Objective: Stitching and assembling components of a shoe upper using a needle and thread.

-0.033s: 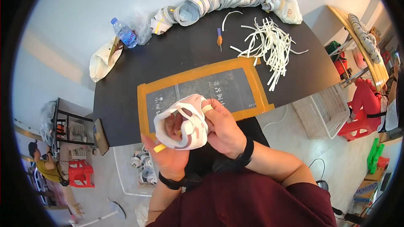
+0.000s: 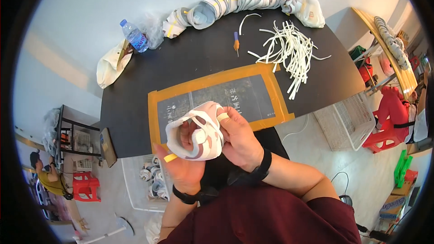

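Note:
Both hands hold a white shoe upper (image 2: 209, 133) with brownish-pink patches, above the near edge of the dark table. My left hand (image 2: 186, 174) cups it from the lower left, its fingers partly inside the ankle opening, beside a yellow tab (image 2: 170, 157). At the other end, my right hand (image 2: 242, 138) grips the upper and pinches a short pale strip (image 2: 223, 116) between thumb and fingers. The strip looks like a lace end, though its rest is hidden. Across the table lie a pile of white shoelaces (image 2: 291, 49) and an awl-like tool (image 2: 236, 44) with an orange and purple handle.
A taped dark sheet (image 2: 212, 95) covers the table's near middle. Along the wall runs a row of nested shoe uppers (image 2: 239, 0), with a water bottle (image 2: 134, 36) to its left. Below the table stand a bin of uppers (image 2: 140, 199) and a white crate (image 2: 346, 124).

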The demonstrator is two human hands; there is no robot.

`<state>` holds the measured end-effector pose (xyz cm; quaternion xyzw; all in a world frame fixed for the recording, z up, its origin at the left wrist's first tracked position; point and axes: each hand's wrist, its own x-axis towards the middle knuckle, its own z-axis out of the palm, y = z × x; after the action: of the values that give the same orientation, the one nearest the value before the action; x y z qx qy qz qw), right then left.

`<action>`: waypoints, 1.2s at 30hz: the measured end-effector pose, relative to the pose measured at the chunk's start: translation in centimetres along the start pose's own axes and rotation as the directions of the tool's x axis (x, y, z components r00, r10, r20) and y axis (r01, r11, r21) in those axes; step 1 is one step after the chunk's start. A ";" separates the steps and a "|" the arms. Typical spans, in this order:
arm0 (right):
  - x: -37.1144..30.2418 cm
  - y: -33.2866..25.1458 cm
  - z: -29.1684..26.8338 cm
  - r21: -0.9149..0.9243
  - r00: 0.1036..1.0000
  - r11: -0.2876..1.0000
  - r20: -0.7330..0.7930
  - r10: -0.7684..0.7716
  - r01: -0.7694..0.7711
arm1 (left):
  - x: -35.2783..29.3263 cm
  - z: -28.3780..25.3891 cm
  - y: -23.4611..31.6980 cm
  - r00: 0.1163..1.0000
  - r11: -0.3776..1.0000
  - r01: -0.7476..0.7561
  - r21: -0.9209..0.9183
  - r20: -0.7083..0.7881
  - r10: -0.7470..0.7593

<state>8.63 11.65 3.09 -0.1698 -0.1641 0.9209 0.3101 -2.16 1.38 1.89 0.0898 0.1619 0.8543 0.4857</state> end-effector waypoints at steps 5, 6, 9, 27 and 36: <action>0.0 0.1 1.2 0.003 0.988 0.995 -0.125 -0.094 0.095 | 0.7 0.1 -0.8 0.997 0.984 0.058 -0.167 -0.043 -0.066; 0.2 0.4 1.1 0.018 0.982 0.992 -0.149 -0.117 0.121 | 0.8 0.0 -0.6 0.997 0.984 0.057 -0.166 -0.039 -0.064; 0.4 0.8 0.5 -0.013 0.980 0.984 -0.089 -0.176 0.176 | 0.9 0.1 -0.4 0.977 0.941 0.107 -0.320 -0.140 -0.159; 0.9 1.7 -0.5 -0.211 0.968 0.955 -0.095 -0.232 0.209 | 1.4 0.5 -2.4 1.000 0.956 -0.019 0.294 0.003 0.018; -0.6 0.2 -2.0 -0.719 0.981 0.684 -0.016 -0.192 0.122 | 1.6 -1.4 -2.2 0.998 0.952 -0.007 0.307 -0.054 0.025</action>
<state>9.82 11.49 1.41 -0.3033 -0.5082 0.7463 0.3045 -1.67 3.53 -0.22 0.1409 0.3057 0.8250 0.4540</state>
